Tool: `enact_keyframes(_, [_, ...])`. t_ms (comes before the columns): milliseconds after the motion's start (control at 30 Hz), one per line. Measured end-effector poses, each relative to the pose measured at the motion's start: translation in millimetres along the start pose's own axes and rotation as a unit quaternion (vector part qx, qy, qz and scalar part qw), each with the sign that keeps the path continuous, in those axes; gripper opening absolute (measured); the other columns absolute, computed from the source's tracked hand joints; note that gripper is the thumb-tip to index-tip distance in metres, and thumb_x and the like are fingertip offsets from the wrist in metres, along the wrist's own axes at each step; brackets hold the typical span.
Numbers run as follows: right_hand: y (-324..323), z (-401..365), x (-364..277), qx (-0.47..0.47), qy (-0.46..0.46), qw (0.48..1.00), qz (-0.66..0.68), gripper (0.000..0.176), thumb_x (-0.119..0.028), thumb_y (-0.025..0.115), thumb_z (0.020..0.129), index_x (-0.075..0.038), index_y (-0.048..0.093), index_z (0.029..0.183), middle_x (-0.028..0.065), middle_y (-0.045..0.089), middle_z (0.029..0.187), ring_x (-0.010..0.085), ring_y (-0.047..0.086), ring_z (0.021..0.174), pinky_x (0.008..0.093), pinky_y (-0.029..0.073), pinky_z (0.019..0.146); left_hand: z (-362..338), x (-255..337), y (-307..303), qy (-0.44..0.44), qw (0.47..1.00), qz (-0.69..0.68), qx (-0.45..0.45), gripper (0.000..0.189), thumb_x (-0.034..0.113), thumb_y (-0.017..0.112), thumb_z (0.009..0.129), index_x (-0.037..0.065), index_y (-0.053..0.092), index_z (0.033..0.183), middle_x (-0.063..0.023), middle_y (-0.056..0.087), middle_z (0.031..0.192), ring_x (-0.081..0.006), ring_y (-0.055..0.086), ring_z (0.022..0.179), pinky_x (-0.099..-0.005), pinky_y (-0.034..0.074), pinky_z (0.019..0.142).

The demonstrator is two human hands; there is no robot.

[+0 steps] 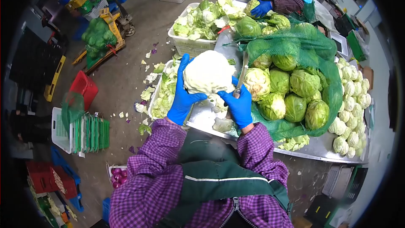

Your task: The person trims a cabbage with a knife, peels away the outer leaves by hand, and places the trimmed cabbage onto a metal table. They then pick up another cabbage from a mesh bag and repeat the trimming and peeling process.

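Note:
A pale, peeled cabbage head (208, 71), washed out by the light, is held up in front of me over the table's left edge. My blue-gloved left hand (182, 97) cups it from the left and below, thumb under its lower side. In my gloved right hand (238, 104) is a knife (243, 71), its blade pointing up and away, beside the cabbage; the thumb reaches towards the head's underside. Right of the knife, leafy green cabbages (294, 82) fill an opened green mesh sack (333, 88). Leaf scraps (222, 123) lie on the metal table (201, 122) beneath my hands.
Peeled cabbages (351, 101) are piled on the table's right end. White crates of leaves (193, 46) (155, 97) stand along its left side. Across the table, a co-worker's gloved hand (261, 8) touches a cabbage. Stacked baskets (90, 134) and a pallet jack (113, 23) are to the left.

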State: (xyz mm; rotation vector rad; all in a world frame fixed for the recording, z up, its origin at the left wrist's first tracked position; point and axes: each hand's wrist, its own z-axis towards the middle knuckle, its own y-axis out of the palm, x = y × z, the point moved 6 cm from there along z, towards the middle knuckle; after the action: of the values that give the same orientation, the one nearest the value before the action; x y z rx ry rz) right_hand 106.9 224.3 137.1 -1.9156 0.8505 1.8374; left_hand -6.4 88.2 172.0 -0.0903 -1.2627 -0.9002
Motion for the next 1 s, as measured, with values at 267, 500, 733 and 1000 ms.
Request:
enact_keyframes(267, [-17,9,-1,-0.032,-0.050,0.989,-0.138,0.059,-0.021,0.080,0.067,0.003,0.055,0.114,0.0000,0.056,0.067,0.0042,0.049,0.054,0.0225,0.042,0.050,-5,-26,-7,0.027,0.998,0.054,0.019,0.110,0.021,0.089,0.054,0.005,0.026,0.142,-0.0116,0.038,0.140,-0.0252,0.041,0.127,-0.0399,0.036,0.106])
enact_keyframes(500, [-35,0,-12,-0.089,-0.075,0.981,-0.158,0.055,-0.021,0.079,0.065,0.003,0.055,0.109,0.0084,0.063,0.086,0.0132,0.060,0.073,0.0278,0.050,0.067,-19,-16,15,0.044,0.997,0.065,0.010,0.104,0.024,0.088,0.056,0.004,0.029,0.140,-0.0122,0.041,0.137,-0.0258,0.044,0.125,-0.0402,0.037,0.106])
enact_keyframes(733, [-92,-38,-6,-0.067,-0.050,0.996,0.014,0.033,-0.012,0.072,0.074,-0.001,0.060,0.101,0.0044,0.063,0.083,0.0081,0.058,0.073,0.0252,0.049,0.070,-54,-52,9,-0.107,0.975,-0.046,0.192,0.081,0.029,0.073,0.074,0.004,0.033,0.140,-0.0118,0.042,0.138,-0.0258,0.043,0.126,-0.0401,0.037,0.105])
enact_keyframes(1000, [-197,-105,1,0.018,0.034,0.999,-0.023,0.052,-0.026,0.071,0.081,-0.007,0.054,0.126,0.0090,0.063,0.111,0.0072,0.059,0.077,0.0223,0.048,0.052,-69,-82,132,-0.192,0.922,-0.324,0.087,0.075,0.055,0.056,0.081,0.017,0.034,0.141,-0.0131,0.035,0.144,-0.0364,0.037,0.130,-0.0592,0.034,0.103])
